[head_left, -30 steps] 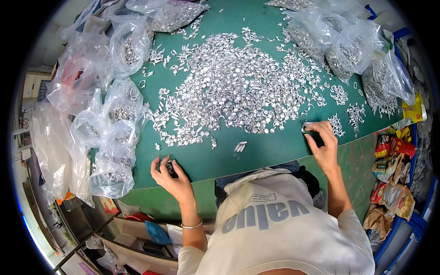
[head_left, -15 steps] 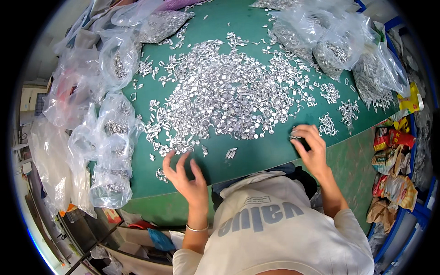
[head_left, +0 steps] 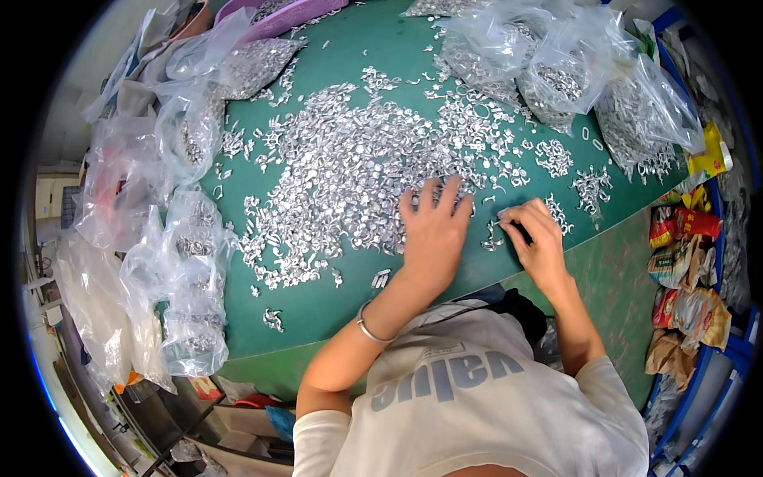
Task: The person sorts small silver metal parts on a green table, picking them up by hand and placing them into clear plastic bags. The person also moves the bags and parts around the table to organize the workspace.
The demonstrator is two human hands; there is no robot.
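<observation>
Silver-coloured metal pieces, small and mostly curved or rounded, form a broad loose pile [head_left: 334, 159] ahead of and to the left of the left hand [head_left: 435, 238]. The left hand lies palm down over the near right edge of this pile, fingers spread wide, fingertips among the pieces; whether any piece is gripped cannot be told. The right hand [head_left: 542, 238] is just beside it, thumb and forefinger set narrow, with a small cluster [head_left: 492, 238] of similar pieces at the fingertips. Whether a piece is pinched there cannot be told.

Beyond the right hand's fingers is a separate group [head_left: 554, 158]; another group [head_left: 591, 189] is to that hand's right. Left of the left wrist, a few elongated pieces [head_left: 381, 279] lie side by side, and a small heap [head_left: 273, 319] sits farther left and nearer the body. All rest on a green tabletop [head_left: 318, 310].

Well left of the left hand, clear plastic bags [head_left: 195, 278] containing metal pieces line the table. Ahead of the right hand, at the far right, stand more filled bags [head_left: 636, 119]. Far ahead and left of both hands is a purple basin [head_left: 290, 17]. A bracelet [head_left: 363, 324] encircles the left wrist.
</observation>
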